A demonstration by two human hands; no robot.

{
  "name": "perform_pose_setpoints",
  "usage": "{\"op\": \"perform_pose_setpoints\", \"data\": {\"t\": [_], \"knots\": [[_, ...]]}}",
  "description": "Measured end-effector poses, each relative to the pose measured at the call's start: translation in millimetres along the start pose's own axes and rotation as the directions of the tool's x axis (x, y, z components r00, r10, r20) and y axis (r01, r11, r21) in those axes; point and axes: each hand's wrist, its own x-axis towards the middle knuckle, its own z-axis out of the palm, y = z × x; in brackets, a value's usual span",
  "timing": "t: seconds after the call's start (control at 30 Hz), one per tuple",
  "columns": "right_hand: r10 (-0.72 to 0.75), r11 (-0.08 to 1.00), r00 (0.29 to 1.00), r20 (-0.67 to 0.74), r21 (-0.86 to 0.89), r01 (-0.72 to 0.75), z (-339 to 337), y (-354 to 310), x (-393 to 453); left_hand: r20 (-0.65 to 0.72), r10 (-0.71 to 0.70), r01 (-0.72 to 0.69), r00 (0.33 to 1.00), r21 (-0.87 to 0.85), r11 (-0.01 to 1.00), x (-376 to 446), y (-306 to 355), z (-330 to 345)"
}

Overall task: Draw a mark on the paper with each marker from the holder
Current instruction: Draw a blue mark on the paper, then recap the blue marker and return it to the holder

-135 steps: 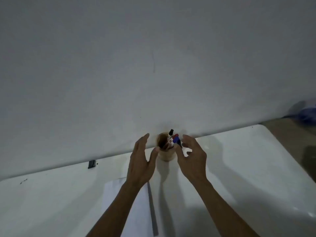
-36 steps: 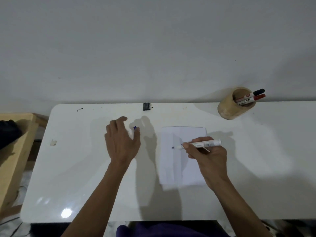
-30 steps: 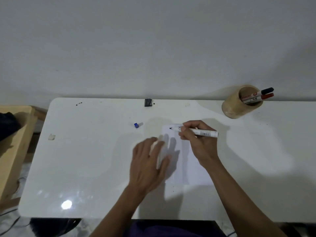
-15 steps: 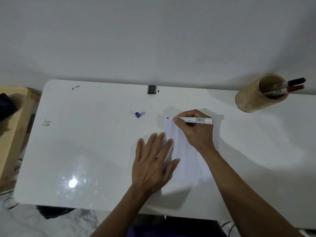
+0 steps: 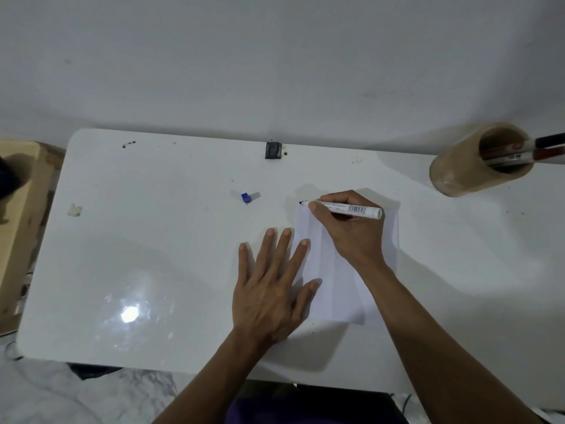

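Observation:
A white sheet of paper (image 5: 342,289) lies on the white table (image 5: 153,255). My right hand (image 5: 351,231) grips an uncapped white marker (image 5: 354,209), its dark tip at the paper's far left corner. My left hand (image 5: 272,286) lies flat with fingers spread, its fingertips and thumb on the paper's left edge. The marker's blue cap (image 5: 245,197) rests on the table to the left. A round wooden holder (image 5: 458,172) stands at the far right with a black-capped marker (image 5: 550,140) and a red-capped marker (image 5: 547,154) in it.
A small black object (image 5: 273,149) sits at the table's back edge by the wall. A scrap of tape (image 5: 74,209) lies near the left edge. A wooden piece of furniture (image 5: 18,209) stands left of the table.
My left hand put the blue cap down and came to rest flat on the paper's left edge. My right hand carried the marker's tip to the paper's far left corner.

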Motion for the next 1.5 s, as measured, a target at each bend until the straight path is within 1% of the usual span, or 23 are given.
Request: {"op": "perform_pose_setpoints", "data": {"t": [0.37,0.63,0.8,0.9,1.0,1.07,1.13,1.2,1.27,1.33,1.5], "knots": [[0.046,0.999,0.999,0.007,-0.022,-0.046,1,-3,-1,-0.070,0.014,-0.015,0.997,-0.006,1.000,-1,0,1],[0.020,0.998,0.999,0.029,-0.068,-0.018,-1,-3,-2,-0.083,0.016,-0.016,0.996,0.004,1.000,-1,0,2],[0.025,0.998,0.999,0.037,-0.064,-0.023,-2,-4,-3,-0.099,0.018,-0.018,0.995,-0.007,1.000,-1,1,1],[0.072,0.997,0.997,0.038,-0.019,-0.071,-1,-8,-1,-0.110,0.022,-0.024,0.994,-0.014,1.000,-1,0,0],[0.128,0.985,0.992,0.009,0.119,-0.128,-7,-20,3,-0.088,0.008,-0.013,0.996,-0.061,0.998,-1,2,-6],[0.151,0.969,0.989,0.005,0.198,-0.149,-12,-34,4,-0.082,-0.035,0.024,0.996,-0.137,0.990,2,3,-16],[0.172,0.947,0.985,0.014,0.273,-0.169,-17,-49,2,-0.129,-0.154,0.117,0.980,-0.253,0.960,11,-4,-31],[0.167,0.927,0.985,0.035,0.335,-0.169,-22,-61,-1,-0.203,-0.311,0.228,0.928,-0.351,0.908,25,-17,-47],[0.157,0.916,0.986,0.060,0.365,-0.168,-24,-69,-7,-0.217,-0.407,0.303,0.887,-0.392,0.869,42,-34,-60],[0.164,0.913,0.984,0.065,0.367,-0.176,-25,-74,-17,-0.187,-0.424,0.336,0.886,-0.372,0.866,59,-49,-67],[0.224,0.908,0.975,-0.012,0.366,-0.204,-23,-77,-44,-0.131,-0.310,0.281,0.941,-0.203,0.938,80,-69,-61]]}}
